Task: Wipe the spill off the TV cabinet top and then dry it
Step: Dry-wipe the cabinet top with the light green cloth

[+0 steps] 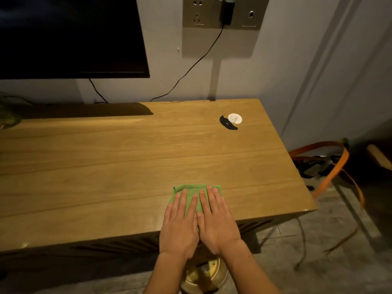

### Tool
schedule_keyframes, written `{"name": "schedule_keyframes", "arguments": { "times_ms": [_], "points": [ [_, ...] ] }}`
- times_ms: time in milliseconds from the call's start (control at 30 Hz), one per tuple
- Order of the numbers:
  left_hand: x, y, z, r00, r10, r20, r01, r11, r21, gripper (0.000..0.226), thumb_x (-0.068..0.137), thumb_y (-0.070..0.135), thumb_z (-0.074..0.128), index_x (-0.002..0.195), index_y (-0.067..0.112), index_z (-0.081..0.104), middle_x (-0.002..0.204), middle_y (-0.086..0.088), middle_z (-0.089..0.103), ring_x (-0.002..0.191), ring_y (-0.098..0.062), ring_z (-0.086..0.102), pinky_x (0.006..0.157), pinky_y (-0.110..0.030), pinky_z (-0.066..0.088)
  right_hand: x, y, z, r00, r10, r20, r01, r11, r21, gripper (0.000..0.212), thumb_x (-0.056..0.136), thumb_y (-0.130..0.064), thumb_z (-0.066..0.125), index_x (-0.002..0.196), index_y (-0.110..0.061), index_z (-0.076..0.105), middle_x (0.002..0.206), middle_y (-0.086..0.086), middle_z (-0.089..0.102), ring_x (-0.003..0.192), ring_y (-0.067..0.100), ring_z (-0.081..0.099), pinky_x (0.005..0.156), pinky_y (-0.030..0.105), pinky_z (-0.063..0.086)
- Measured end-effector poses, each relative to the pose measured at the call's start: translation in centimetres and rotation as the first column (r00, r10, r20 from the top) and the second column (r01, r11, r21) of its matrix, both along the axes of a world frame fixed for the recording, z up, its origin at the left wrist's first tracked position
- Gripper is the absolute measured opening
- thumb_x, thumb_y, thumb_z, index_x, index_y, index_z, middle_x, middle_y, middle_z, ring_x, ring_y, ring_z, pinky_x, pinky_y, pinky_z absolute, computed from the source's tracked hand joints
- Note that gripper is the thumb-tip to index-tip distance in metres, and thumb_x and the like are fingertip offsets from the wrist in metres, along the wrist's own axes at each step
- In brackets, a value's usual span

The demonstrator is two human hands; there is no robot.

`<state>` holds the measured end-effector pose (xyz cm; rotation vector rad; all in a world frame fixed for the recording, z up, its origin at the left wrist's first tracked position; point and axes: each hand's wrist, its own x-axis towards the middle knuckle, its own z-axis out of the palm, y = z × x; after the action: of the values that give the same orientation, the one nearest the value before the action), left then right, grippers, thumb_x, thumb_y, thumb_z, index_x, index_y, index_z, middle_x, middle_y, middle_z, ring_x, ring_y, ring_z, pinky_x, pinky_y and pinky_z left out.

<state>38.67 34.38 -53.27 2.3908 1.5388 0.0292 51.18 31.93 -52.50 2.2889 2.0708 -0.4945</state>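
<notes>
Wooden cabinet top, green cloth near front edge, white disc far right

A dark TV hangs beside a wall socket panel.

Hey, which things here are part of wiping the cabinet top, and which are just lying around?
Part of the job:
green cloth, flat on the top
left hand and right hand, both pressed flat on it
cabinet top

Just lying about:
white disc and black object near the far right corner
TV
charger and its cable
orange strap on the floor
</notes>
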Motion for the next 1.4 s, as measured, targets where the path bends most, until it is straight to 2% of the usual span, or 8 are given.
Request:
{"name": "schedule_keyframes", "arguments": {
  "times_ms": [100, 300, 567, 767, 900, 1067, 1400],
  "points": [
    [1.5, 4.0, 0.0, 0.999, 0.0, 0.037, 0.0, 1.0, 0.008, 0.054, 0.103, 0.041, 0.006, 0.151, 0.033, -0.017, 0.16, 0.003, -0.024, 0.144, -0.013, -0.029, 0.117, -0.035, -0.016, 1.6, 4.2, -0.3, 1.0, -0.014, -0.022, 0.015, 1.0, 0.017, 0.058, 0.102, -0.042, 0.005, 0.15, -0.02, -0.019, 0.158, 0.005, -0.027, 0.142, 0.018, -0.033, 0.117, 0.036, -0.017],
    [5.3, 16.0, -1.1, 0.999, -0.004, 0.045, 0.001, 0.998, 0.063, 0.054, 0.103, 0.039, 0.008, 0.155, 0.031, -0.006, 0.163, 0.001, -0.015, 0.148, -0.014, -0.02, 0.122, -0.038, -0.005, 5.5, 15.8, -1.3, 0.999, -0.037, -0.031, 0.04, 0.996, 0.083, 0.058, 0.103, -0.039, 0.009, 0.154, -0.019, -0.01, 0.161, 0.003, -0.021, 0.142, 0.013, -0.03, 0.116, 0.032, -0.018],
    [10.4, 33.0, -1.9, 0.999, 0.014, 0.035, -0.018, 0.996, 0.093, 0.056, 0.101, 0.039, 0.007, 0.155, 0.028, -0.002, 0.164, -0.003, -0.009, 0.15, -0.018, -0.013, 0.122, -0.042, 0.001, 10.6, 33.1, -1.5, 1.0, 0.015, 0.019, -0.016, 0.997, 0.07, 0.059, 0.104, -0.04, 0.009, 0.155, -0.015, -0.006, 0.162, 0.007, -0.017, 0.147, 0.019, -0.021, 0.12, 0.036, -0.01],
    [12.5, 39.3, -2.5, 0.998, 0.034, 0.052, -0.04, 0.992, 0.116, 0.055, 0.102, 0.04, 0.009, 0.156, 0.028, 0.005, 0.165, -0.002, -0.002, 0.151, -0.018, -0.007, 0.123, -0.041, 0.001, 12.9, 40.0, -2.5, 0.999, 0.04, 0.018, -0.041, 0.993, 0.111, 0.06, 0.103, -0.041, 0.011, 0.156, -0.013, 0.0, 0.164, 0.009, -0.011, 0.149, 0.021, -0.014, 0.121, 0.038, -0.007],
    [12.6, 40.3, -2.4, 0.999, 0.018, 0.045, -0.024, 0.991, 0.13, 0.054, 0.103, 0.038, 0.013, 0.155, 0.026, 0.01, 0.165, -0.004, 0.004, 0.151, -0.02, -0.001, 0.122, -0.041, 0.003, 13.1, 40.9, -2.6, 1.0, 0.017, 0.004, -0.018, 0.992, 0.128, 0.06, 0.103, -0.04, 0.014, 0.156, -0.012, 0.005, 0.164, 0.011, -0.005, 0.15, 0.023, -0.009, 0.122, 0.039, -0.005],
    [11.7, 37.9, -2.3, 0.999, 0.011, 0.052, -0.017, 0.993, 0.116, 0.053, 0.103, 0.037, 0.016, 0.155, 0.026, 0.011, 0.165, -0.004, 0.002, 0.151, -0.018, -0.003, 0.122, -0.041, 0.004, 12.2, 38.2, -2.3, 0.999, 0.041, 0.022, -0.043, 0.991, 0.127, 0.06, 0.104, -0.039, 0.014, 0.156, -0.012, 0.003, 0.164, 0.011, -0.007, 0.15, 0.022, -0.012, 0.122, 0.04, -0.004],
    [8.6, 20.3, -1.5, 0.999, 0.022, 0.026, -0.025, 0.996, 0.088, 0.053, 0.104, 0.037, 0.013, 0.156, 0.026, 0.006, 0.165, -0.004, -0.001, 0.151, -0.018, -0.007, 0.122, -0.041, 0.005, 9.1, 20.8, -1.6, 0.998, 0.054, 0.018, -0.055, 0.992, 0.111, 0.059, 0.104, -0.038, 0.012, 0.156, -0.012, 0.0, 0.163, 0.011, -0.009, 0.149, 0.021, -0.018, 0.121, 0.04, -0.006]
  ]
}}
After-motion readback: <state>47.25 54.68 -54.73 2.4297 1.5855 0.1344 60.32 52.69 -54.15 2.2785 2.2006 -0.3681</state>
